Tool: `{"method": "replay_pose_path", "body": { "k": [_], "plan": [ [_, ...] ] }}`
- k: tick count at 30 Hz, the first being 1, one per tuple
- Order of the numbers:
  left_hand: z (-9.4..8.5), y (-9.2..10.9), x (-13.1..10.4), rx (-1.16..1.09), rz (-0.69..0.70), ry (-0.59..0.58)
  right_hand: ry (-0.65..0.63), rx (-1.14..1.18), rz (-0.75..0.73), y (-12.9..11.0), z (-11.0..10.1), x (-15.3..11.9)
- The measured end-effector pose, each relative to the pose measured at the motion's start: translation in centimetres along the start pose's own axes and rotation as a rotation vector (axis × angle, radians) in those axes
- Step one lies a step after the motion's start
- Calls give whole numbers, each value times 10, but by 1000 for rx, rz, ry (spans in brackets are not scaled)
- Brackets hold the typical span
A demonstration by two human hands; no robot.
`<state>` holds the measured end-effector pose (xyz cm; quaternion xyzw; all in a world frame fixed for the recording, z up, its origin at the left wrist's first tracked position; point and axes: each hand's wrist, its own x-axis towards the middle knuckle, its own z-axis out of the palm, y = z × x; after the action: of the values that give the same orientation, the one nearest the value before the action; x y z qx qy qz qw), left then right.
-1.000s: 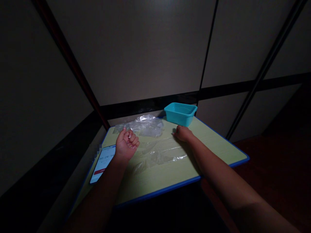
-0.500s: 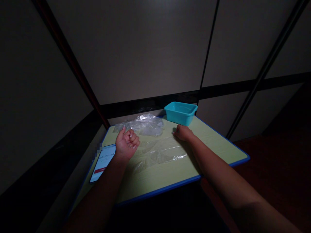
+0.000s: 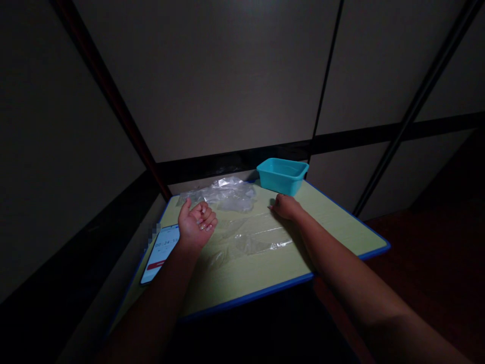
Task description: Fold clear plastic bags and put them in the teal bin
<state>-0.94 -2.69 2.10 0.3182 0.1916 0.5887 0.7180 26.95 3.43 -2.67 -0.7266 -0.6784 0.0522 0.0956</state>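
Note:
A clear plastic bag lies spread flat on the table, its surface creased and shiny. At its far right corner my right hand is closed with the knuckles up, pinching the bag's edge; the exact grip is partly hidden. My left hand is turned palm up over the left side of the table, fingers loosely curled, thumb apart, nothing in it. Behind it lies a crumpled heap of clear plastic bags.
A turquoise plastic basin stands at the back right, just beyond my right hand. A phone showing a timer lies at the left, partly covered by my left forearm. The yellow table has a blue edge and stands against panelled cabinets.
My left hand's fingers have uncurled slightly and its thumb has moved a little outward. My right hand stays where it was.

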Motion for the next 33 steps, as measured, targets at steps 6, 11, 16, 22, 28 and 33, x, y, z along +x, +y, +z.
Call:
{"method": "replay_pose_path", "body": {
  "k": [6,11,16,22,28,33],
  "plan": [
    [1,1,-2,-30,-29,-23,-18,12,-2,0,0,-1],
    [0,2,-3,-50,-43,-38,-14,9,0,0,-2,-2],
    [4,1,-3,122,-46,-95,-21,13,-2,-3,-4,-4],
    [1,-25,2,1049,164,-2,-24,18,-6,-4,-6,-7],
    [-15,-37,0,1986,210,-127,-22,17,-14,-4,-8,-8],
    [-13,-30,-5,2218,-134,-221,-30,23,-25,-3,-8,-7]
  ]
}}
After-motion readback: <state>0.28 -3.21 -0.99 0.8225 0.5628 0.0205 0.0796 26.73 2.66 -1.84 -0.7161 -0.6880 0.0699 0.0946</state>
